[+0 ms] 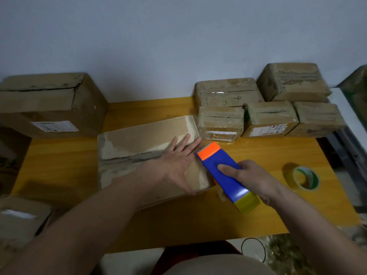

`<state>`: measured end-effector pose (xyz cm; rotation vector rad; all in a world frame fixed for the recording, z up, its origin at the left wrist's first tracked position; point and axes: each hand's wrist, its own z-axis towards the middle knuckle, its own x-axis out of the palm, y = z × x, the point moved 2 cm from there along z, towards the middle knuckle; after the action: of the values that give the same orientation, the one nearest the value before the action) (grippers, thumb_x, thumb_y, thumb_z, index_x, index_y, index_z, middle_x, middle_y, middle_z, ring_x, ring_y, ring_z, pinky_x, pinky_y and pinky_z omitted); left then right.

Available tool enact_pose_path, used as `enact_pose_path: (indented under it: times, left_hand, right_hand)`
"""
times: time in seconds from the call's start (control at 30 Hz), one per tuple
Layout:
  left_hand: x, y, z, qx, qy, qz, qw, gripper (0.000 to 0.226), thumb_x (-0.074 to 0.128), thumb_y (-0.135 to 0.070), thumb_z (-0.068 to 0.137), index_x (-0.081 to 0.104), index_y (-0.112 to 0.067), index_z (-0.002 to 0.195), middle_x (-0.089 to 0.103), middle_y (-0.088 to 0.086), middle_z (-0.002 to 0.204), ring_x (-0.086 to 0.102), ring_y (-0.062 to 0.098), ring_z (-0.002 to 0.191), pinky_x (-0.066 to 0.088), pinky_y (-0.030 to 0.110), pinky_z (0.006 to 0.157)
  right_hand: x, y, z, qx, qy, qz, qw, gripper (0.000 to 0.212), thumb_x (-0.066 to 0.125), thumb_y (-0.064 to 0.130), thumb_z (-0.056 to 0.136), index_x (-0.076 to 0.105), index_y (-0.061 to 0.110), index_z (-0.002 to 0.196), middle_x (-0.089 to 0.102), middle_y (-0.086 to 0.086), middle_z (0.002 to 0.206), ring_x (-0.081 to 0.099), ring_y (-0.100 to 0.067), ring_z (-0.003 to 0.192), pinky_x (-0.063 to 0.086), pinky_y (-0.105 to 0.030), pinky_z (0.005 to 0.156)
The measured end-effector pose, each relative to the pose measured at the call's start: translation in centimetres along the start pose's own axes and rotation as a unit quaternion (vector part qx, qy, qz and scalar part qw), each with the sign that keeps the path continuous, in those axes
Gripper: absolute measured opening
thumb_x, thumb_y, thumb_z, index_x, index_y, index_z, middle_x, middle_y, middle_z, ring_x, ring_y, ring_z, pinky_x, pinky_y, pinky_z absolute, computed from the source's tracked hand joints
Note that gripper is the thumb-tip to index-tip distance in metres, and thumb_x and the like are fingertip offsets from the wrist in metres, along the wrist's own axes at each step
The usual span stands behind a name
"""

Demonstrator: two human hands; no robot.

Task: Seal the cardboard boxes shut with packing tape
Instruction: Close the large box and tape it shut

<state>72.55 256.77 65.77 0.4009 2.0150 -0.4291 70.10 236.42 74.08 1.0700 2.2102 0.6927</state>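
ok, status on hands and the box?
Left hand flat on box. Right hand grips tape dispenser at box's right end. Nothing in the way.

The bench is yellow-orange with a faint wood grain. The long box is pale tan, its seam edged in whitish streaks. The tape dispenser runs in three blocks — orange at the tip, deep blue through the body, yellow at the rear. The spare tape roll is yellowish-clear with a green-and-white core. The stacked boxes are brown under glossy film — some with white labels.
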Motion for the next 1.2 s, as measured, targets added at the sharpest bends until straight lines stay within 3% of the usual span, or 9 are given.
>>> enact_pose_path:
  times: [0.07,0.2,0.4,0.57,0.77,0.87,1.03,1.1,1.2]
  left_hand:
    - [0.1,0.1,0.1,-0.003,0.002,0.001,1.000,0.143,0.062,-0.085,0.052,-0.026,-0.026,0.149,-0.037,-0.004,0.154,-0.043,0.022,0.135,-0.020,0.052,0.114]
    - [-0.3,0.2,0.4,-0.019,0.007,0.006,1.000,0.145,0.060,-0.086,0.052,-0.028,-0.024,0.148,-0.037,-0.005,0.153,-0.042,0.023,0.136,-0.017,0.053,0.115]
    - [-0.5,-0.4,-0.5,-0.044,-0.025,-0.004,0.999,0.136,0.063,-0.077,0.062,-0.023,-0.019,0.150,-0.032,0.000,0.156,-0.034,0.023,0.141,-0.013,0.051,0.117]
    - [0.0,-1.9,-0.8,0.003,-0.049,0.075,0.996,0.127,0.059,-0.073,0.071,-0.022,-0.016,0.150,-0.032,0.004,0.156,-0.031,0.019,0.142,-0.014,0.052,0.117]
    - [1.3,-2.1,-0.4,-0.008,-0.062,0.053,0.997,0.111,0.037,-0.081,0.080,-0.018,-0.017,0.151,-0.025,0.002,0.159,-0.028,0.016,0.144,-0.012,0.053,0.117]
    - [1.4,-2.2,-0.3,-0.013,-0.075,0.045,0.996,0.109,0.033,-0.082,0.080,-0.015,-0.017,0.152,-0.022,0.002,0.160,-0.026,0.015,0.145,-0.013,0.052,0.117]
    - [1.3,-2.6,-0.2,-0.021,-0.082,0.039,0.996,0.106,0.038,-0.078,0.082,-0.010,-0.016,0.154,-0.018,0.001,0.161,-0.022,0.015,0.146,-0.008,0.053,0.118]
    - [1.3,-2.5,-0.2,-0.028,-0.085,0.037,0.995,0.106,0.036,-0.078,0.082,-0.010,-0.016,0.154,-0.019,0.001,0.161,-0.022,0.015,0.146,-0.006,0.054,0.118]
    - [1.0,-2.4,0.0,-0.024,-0.081,0.050,0.995,0.104,0.029,-0.078,0.083,-0.016,-0.014,0.152,-0.023,0.002,0.159,-0.025,0.018,0.145,-0.004,0.056,0.118]
  right_hand:
    - [0.0,-1.2,-0.8,0.010,0.015,0.002,1.000,0.062,0.067,0.052,0.081,0.063,-0.009,0.093,0.068,-0.024,0.083,0.062,-0.027,0.067,0.043,-0.035,0.065]
    - [0.3,-4.0,-3.1,0.023,0.026,0.015,0.999,0.042,0.065,0.048,0.084,0.061,0.006,0.080,0.063,-0.006,0.066,0.059,-0.015,0.055,0.039,-0.029,0.060]
    - [-0.4,-4.2,-2.7,0.001,0.018,0.031,0.999,0.060,0.067,0.049,0.081,0.065,-0.009,0.097,0.070,-0.018,0.078,0.063,-0.024,0.064,0.043,-0.034,0.066]
    - [0.0,-5.0,-2.4,0.005,0.038,0.039,0.999,0.053,0.066,0.045,0.083,0.066,-0.006,0.100,0.072,-0.019,0.089,0.065,-0.024,0.069,0.045,-0.034,0.069]
    - [0.8,-6.4,-1.7,-0.003,0.017,0.049,0.999,0.058,0.064,0.054,0.081,0.065,-0.001,0.099,0.072,-0.017,0.089,0.069,-0.034,0.082,0.052,-0.047,0.080]
    - [1.5,-7.3,-1.9,-0.024,-0.003,0.056,0.998,0.048,0.063,0.051,0.082,0.067,0.005,0.095,0.073,-0.012,0.088,0.069,-0.032,0.084,0.052,-0.050,0.082]
    - [2.6,-8.6,-2.3,-0.048,-0.038,0.121,0.991,0.044,0.063,0.044,0.083,0.066,0.001,0.093,0.070,-0.018,0.089,0.067,-0.030,0.076,0.048,-0.036,0.066]
    - [2.9,-9.5,-3.2,-0.038,-0.042,0.134,0.989,0.034,0.062,0.037,0.086,0.066,0.003,0.088,0.071,-0.013,0.082,0.067,-0.022,0.070,0.049,-0.029,0.061]
    - [3.3,-11.6,-4.9,-0.006,-0.041,0.151,0.988,0.038,0.064,0.038,0.083,0.065,-0.001,0.084,0.070,-0.011,0.067,0.067,-0.020,0.057,0.050,-0.027,0.051]
